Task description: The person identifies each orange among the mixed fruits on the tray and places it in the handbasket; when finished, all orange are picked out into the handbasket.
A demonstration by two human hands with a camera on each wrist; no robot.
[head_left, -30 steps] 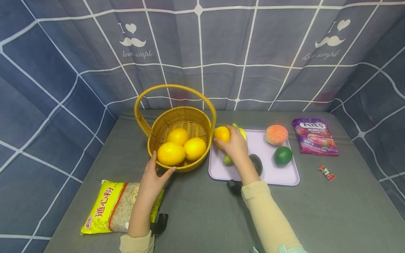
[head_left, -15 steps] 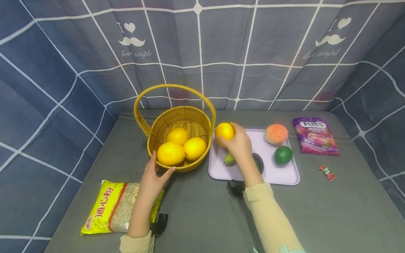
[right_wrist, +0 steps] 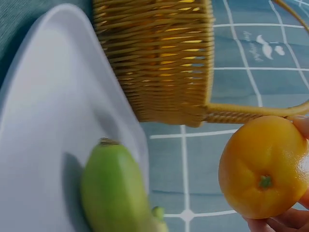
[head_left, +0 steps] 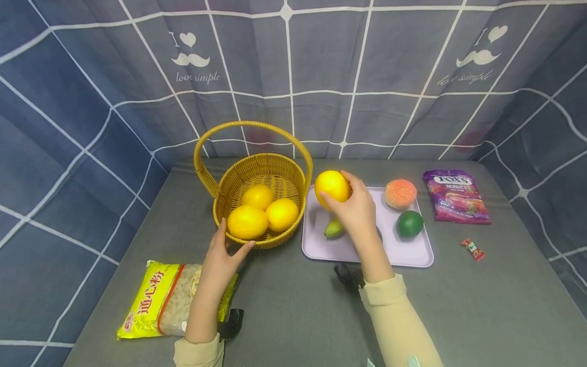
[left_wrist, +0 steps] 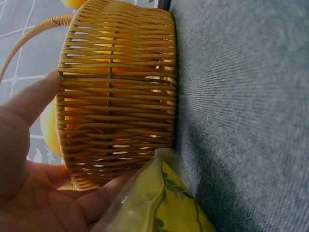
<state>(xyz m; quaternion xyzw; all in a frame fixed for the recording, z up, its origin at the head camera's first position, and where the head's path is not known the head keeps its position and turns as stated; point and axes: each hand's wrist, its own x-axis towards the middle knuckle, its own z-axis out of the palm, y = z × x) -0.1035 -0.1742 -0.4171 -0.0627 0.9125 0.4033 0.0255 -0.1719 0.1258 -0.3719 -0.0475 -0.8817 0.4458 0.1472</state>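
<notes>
My right hand (head_left: 355,204) grips an orange (head_left: 332,187) above the left part of a pale lilac tray (head_left: 316,250). In the right wrist view the orange (right_wrist: 265,166) shows its small green stem end, apart from the basket. My left hand (head_left: 225,260) touches the near rim of a yellow wicker basket (head_left: 275,165), thumb and fingers spread. Three yellow-orange fruits (head_left: 247,223) lie in the basket. In the left wrist view the thumb meets the rim and the other fingers lie along the outer basket wall (left_wrist: 120,96).
On the tray lie a green banana-like fruit (head_left: 335,228), a peach-like fruit (head_left: 400,193) and a dark green oval fruit (head_left: 409,224). A dark fruit is mostly hidden behind my right arm. Nearby are a purple candy bag (head_left: 456,196), a small red candy (head_left: 473,249) and a yellow pasta bag (head_left: 156,300).
My right hand has lifted the orange up off the tray and slightly to the right. The left hand and the basket stay in place.
</notes>
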